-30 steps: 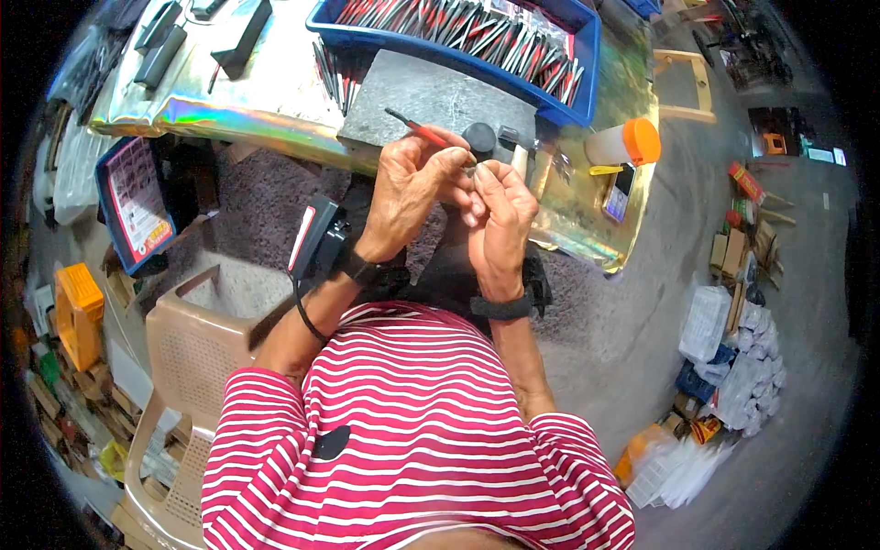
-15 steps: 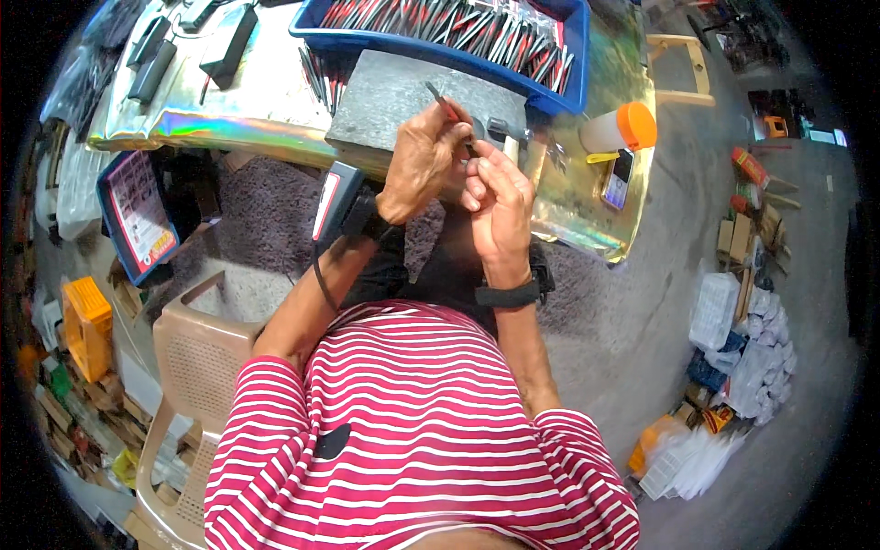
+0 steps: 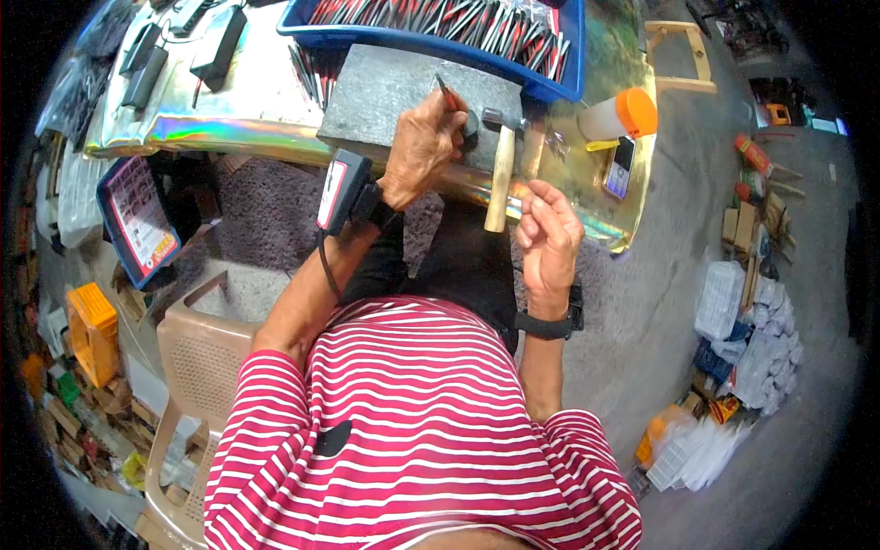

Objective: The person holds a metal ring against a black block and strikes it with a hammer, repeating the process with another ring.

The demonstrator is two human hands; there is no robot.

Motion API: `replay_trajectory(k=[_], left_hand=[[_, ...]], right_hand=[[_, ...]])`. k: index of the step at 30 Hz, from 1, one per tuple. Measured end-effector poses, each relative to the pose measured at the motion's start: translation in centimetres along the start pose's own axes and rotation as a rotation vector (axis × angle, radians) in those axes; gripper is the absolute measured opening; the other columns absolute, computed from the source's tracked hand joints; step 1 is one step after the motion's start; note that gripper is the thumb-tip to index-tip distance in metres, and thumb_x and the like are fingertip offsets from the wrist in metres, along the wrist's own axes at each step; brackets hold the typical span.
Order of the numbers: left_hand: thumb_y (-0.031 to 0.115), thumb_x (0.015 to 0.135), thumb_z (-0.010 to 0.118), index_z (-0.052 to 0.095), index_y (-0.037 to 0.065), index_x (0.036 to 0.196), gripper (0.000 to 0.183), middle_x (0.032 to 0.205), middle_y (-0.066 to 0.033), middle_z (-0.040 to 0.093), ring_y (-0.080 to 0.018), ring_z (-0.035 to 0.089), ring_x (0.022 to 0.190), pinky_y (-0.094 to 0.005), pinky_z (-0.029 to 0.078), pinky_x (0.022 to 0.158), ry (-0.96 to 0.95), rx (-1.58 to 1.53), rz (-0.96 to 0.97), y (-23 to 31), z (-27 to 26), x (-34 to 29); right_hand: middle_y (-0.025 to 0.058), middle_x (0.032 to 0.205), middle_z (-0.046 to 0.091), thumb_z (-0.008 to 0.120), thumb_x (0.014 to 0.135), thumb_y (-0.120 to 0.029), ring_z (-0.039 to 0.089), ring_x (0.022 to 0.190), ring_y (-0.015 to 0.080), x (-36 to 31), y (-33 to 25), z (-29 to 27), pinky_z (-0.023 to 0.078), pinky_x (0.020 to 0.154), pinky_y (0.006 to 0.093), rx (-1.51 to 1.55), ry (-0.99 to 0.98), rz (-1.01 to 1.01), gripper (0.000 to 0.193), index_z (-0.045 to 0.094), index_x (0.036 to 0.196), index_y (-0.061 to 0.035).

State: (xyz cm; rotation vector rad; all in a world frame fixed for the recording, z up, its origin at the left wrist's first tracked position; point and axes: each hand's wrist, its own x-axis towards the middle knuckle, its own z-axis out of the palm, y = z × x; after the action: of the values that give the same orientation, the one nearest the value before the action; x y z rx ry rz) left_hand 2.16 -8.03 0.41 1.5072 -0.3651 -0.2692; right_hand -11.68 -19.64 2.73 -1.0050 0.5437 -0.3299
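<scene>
My left hand (image 3: 424,151) is closed around a slim red-and-dark tool (image 3: 446,93), its narrow dark end pointing up and away over a grey block (image 3: 371,96). Most of the tool is hidden by my fingers. A small hammer (image 3: 500,179) lies with its metal head on the right part of the block and its pale wooden handle sticking out over the near table edge. Just right of that handle, my right hand (image 3: 552,240) hangs apart from it, palm partly up, fingers loosely curled and apart. Nothing shows between those fingers.
Behind the block, a blue tray (image 3: 431,46) holds many slim red, black and silver tools. An orange-lidded jar (image 3: 619,116) and a phone (image 3: 620,170) lie to the right. Black adapter-like boxes (image 3: 218,50) sit far left. A beige plastic chair (image 3: 197,357) stands at my left.
My right hand has come away from the tool and moved right and nearer to me, uncovering the hammer handle. My left hand keeps the tool above the block.
</scene>
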Motion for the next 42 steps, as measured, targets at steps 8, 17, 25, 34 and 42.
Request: replay_trajectory(k=[8,17,25,34,42], left_hand=[[0.002,0.079,0.048,0.049,0.001,0.081,0.002,0.056,-0.0049,0.051,-0.0109,0.053,0.048,-0.0238,0.044,0.042,-0.011,0.052,0.013,0.2,-0.3,0.3],[0.003,0.079,0.049,0.050,0.001,0.080,0.003,0.057,-0.0043,0.051,-0.0101,0.052,0.049,-0.0234,0.045,0.042,0.002,0.047,-0.019,0.3,-0.4,0.4],[0.003,0.081,0.050,0.049,0.002,0.081,0.001,0.064,-0.0028,0.052,-0.0086,0.051,0.058,-0.0231,0.045,0.048,-0.066,0.027,-0.027,0.1,-0.8,0.4],[0.003,0.081,0.050,0.049,0.003,0.081,0.002,0.064,-0.0030,0.053,-0.0088,0.052,0.057,-0.0230,0.043,0.048,-0.081,0.096,0.023,0.4,-0.9,0.4],[0.003,0.081,0.050,0.048,0.003,0.083,0.004,0.064,-0.0036,0.053,-0.0092,0.053,0.055,-0.0234,0.046,0.046,-0.057,0.103,0.032,-0.1,-0.7,0.4]], right_hand=[[0.0038,0.073,0.049,0.051,0.078,-0.002,0.039,0.052,0.0043,0.4,0.8,-0.7,0.033,0.042,0.0154,-0.055,0.055,0.000,0.022,0.048,0.099,0.0038],[0.0050,0.069,0.049,0.049,0.079,-0.007,0.041,0.050,0.0049,1.0,1.9,-0.8,0.034,0.041,0.0171,-0.201,0.103,-0.020,0.023,0.046,0.098,0.0070],[0.0039,0.067,0.049,0.047,0.079,-0.006,0.042,0.050,0.0054,1.3,2.6,-0.8,0.035,0.041,0.0178,-0.309,0.108,-0.016,0.021,0.047,0.096,0.0069],[0.0004,0.059,0.047,0.050,0.081,-0.012,0.041,0.047,0.0045,1.9,3.4,-1.1,0.033,0.039,0.0174,-0.418,0.107,-0.005,0.020,0.051,0.093,0.0050],[-0.0015,0.056,0.046,0.051,0.082,-0.017,0.040,0.046,0.0036,2.1,3.8,-1.2,0.031,0.038,0.0170,-0.482,0.096,-0.027,0.021,0.053,0.090,0.0027]])
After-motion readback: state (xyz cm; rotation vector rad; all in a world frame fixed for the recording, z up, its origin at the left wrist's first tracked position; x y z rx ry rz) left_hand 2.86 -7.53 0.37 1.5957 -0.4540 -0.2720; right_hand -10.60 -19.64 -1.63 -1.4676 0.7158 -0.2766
